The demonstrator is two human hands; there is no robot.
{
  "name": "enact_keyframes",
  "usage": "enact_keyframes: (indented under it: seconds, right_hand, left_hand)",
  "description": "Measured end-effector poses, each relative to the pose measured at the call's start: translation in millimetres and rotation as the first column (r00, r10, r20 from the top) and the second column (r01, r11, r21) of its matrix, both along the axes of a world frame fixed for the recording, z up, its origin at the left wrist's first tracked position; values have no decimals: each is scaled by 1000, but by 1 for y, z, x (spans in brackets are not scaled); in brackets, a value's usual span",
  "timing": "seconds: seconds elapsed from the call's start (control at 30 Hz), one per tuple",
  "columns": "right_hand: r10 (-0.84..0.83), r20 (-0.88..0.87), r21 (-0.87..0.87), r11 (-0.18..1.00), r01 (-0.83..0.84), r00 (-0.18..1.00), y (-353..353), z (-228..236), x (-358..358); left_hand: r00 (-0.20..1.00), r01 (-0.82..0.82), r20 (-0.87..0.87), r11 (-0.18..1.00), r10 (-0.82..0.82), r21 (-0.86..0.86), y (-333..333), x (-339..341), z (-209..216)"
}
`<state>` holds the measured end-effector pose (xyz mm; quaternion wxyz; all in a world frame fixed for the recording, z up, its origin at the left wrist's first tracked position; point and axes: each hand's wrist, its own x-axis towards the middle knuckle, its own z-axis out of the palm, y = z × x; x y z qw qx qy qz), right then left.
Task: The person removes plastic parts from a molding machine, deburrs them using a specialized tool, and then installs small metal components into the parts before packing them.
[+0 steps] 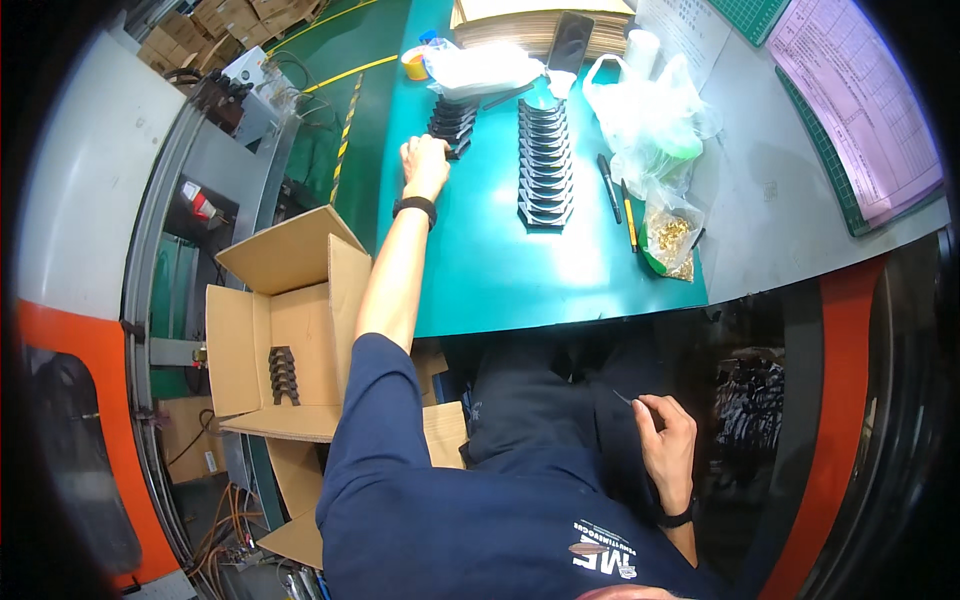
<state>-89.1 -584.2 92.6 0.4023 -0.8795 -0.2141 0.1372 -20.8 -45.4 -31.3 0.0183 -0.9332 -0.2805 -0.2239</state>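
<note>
My left hand [425, 168] reaches to the far left of the green table mat, its fingers closed at the near end of a short row of black curved plastic parts [453, 120]. Part of its grip is hidden behind the knuckles. Beside that row, a longer row of the same black parts [545, 165] runs toward me, nested one behind another. My right hand [668, 445] is low over my lap, pinching a thin, dark, pointed tool [622, 397] whose exact kind is too small to make out.
An open cardboard box [300, 330] stands left of the table with several black parts inside. Right on the mat [480, 290] lie a black marker [609, 187], a yellow pen [628, 215], a bag of brass-coloured pieces [672, 235] and clear plastic bags [650, 120]. A phone [570, 42] leans at the back.
</note>
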Motion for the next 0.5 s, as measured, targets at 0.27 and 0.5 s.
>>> enact_keyframes:
  seconds: [0.27,0.5]
  right_hand:
    - [38,-41,-31,999,-40,998,11,-12,9]
    - [40,-63,-12,999,-40,997,14,-18,13]
  left_hand:
    - [994,-16,113,993,3,118,-8,5,17]
    - [817,570,100,768,-568,-292,-122,-10,51]
